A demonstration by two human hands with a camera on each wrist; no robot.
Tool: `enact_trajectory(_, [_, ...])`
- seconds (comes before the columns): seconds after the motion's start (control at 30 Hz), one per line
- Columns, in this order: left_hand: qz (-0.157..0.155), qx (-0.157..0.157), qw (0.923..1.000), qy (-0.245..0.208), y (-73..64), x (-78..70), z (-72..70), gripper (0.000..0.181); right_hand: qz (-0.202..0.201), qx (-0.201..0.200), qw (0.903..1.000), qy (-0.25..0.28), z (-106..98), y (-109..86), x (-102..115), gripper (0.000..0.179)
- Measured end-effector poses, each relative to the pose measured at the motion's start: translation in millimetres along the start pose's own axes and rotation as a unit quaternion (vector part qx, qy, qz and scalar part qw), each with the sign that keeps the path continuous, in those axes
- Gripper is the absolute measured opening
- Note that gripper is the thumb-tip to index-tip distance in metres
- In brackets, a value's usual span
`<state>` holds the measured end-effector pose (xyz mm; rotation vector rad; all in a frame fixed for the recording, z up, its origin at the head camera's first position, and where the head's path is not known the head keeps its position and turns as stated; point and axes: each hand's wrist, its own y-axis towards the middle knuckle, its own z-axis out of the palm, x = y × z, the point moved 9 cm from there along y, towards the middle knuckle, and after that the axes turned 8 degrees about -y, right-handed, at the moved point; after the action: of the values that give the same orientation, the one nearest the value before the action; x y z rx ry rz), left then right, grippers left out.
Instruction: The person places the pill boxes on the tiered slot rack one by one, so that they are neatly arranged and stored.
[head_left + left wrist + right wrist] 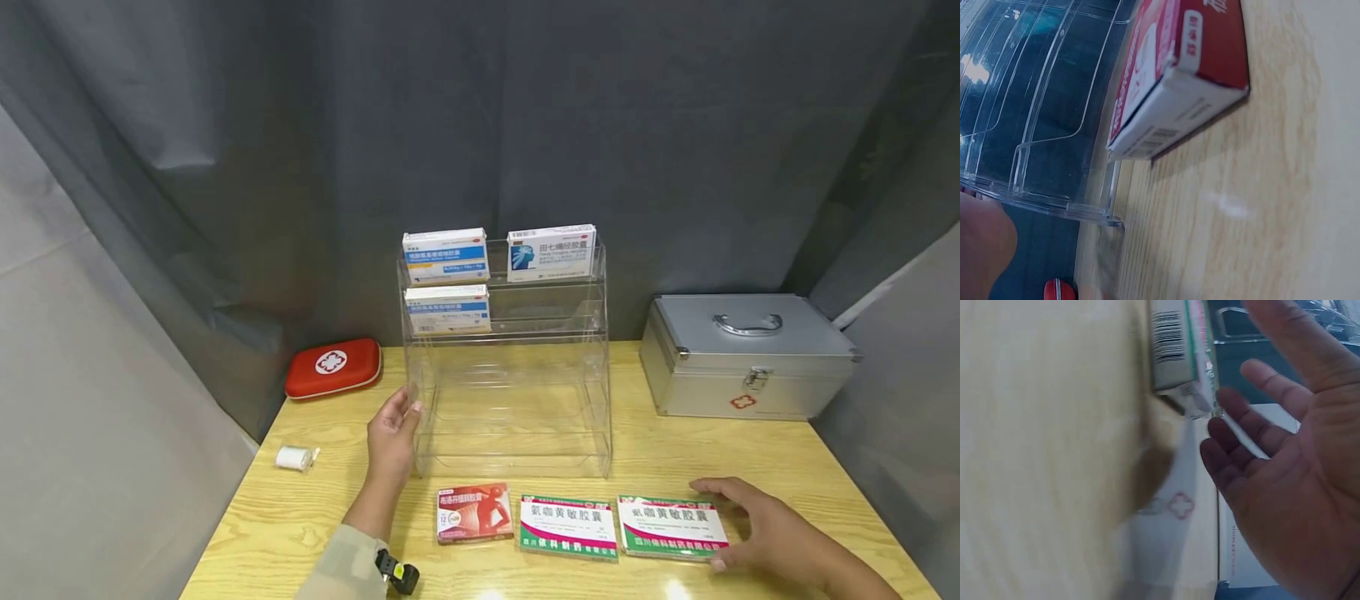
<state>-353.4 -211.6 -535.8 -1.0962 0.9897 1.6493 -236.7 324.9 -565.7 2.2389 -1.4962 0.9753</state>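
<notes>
A clear acrylic display rack (517,450) with stepped tiers stands on the table. My left hand (393,437) holds its left side; in the left wrist view only part of that hand (984,247) shows at the rack's edge. A red medicine box (474,512) and two green-and-white medicine boxes, a middle one (567,527) and a right one (670,527), lie in a row before the rack. My right hand (772,533) is spread beside the right box, thumb and fingers apart. In the right wrist view the hand (1291,444) has nothing in its grasp near the box end (1175,356).
Two blue-and-white boxes, upper (446,257) and lower (447,310), and a white box (551,253) stand in the rack's upper tiers. A silver case (750,358) is at the back right. A red pouch (333,369) and a small white roll (294,457) lie on the left.
</notes>
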Motion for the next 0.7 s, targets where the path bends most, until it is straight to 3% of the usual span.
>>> enact_trajectory(0.13, [-0.005, 0.005, 1.0000, 0.007, -0.3, -0.5, -0.5, 0.044, 0.021, 0.026, 0.9994, -0.003, 9, -1.3, -10, 0.094])
enact_trajectory(0.23, [-0.008, 0.008, 0.9999, 0.010, -1.0, -0.5, -0.4, 0.045, 0.047, 0.005, 0.9949, -0.089, 7, 0.5, -16, 0.094])
enact_trajectory(0.33, [-0.009, 0.004, 0.9999, 0.011, -1.4, 0.9, -1.5, 0.045, 0.058, -0.008, 0.9910, -0.121, 4, 3.5, -18, 0.092])
enact_trajectory(0.53, [-0.005, 0.000, 1.0000, 0.003, -1.5, 0.8, -0.3, 0.045, 0.076, -0.015, 0.9954, -0.057, 3, 6.9, -25, 0.094])
enact_trajectory(0.7, [-0.002, 0.001, 1.0000, 0.003, -1.8, -1.1, 0.5, 0.044, 0.102, -0.039, 0.9935, 0.031, 1, 8.2, -37, 0.083])
